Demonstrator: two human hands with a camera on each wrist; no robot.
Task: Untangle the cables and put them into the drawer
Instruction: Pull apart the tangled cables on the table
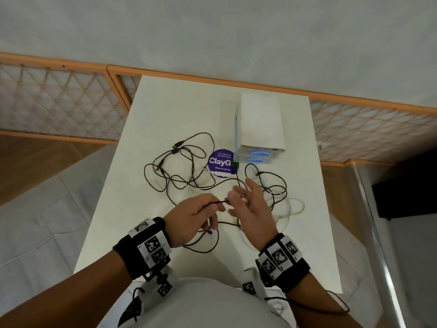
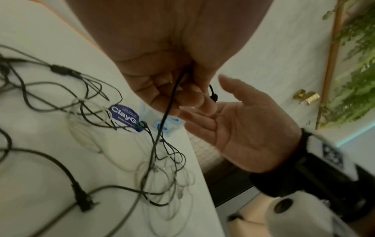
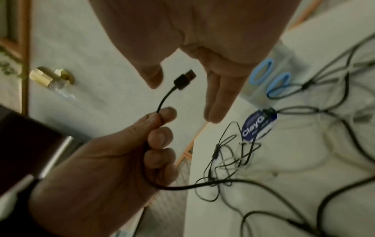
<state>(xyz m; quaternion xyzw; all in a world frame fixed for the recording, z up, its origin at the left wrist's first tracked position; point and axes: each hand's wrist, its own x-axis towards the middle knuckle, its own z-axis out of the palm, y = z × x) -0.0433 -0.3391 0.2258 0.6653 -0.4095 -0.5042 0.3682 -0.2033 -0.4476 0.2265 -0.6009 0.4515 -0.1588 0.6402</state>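
Observation:
Several thin black cables (image 1: 179, 169) lie tangled across the white table (image 1: 179, 102), with a pale cable (image 1: 294, 207) among them on the right. My left hand (image 1: 216, 207) pinches one black cable (image 3: 165, 99) just below its USB plug (image 3: 184, 78), between thumb and forefinger, lifted above the table. The rest of that cable (image 2: 160, 133) trails down into the tangle. My right hand (image 1: 246, 197) hovers beside the plug with fingers (image 3: 215, 99) straight and palm (image 2: 239, 128) bare. The white drawer unit (image 1: 260, 124) with blue handles (image 1: 259, 154) stands at the back right, its drawers pushed in.
A round purple sticker (image 1: 221, 163) lies on the table beside the drawer unit, under a cable end. A wooden lattice rail (image 1: 59, 102) runs behind the table. The table's edges drop to the floor on both sides.

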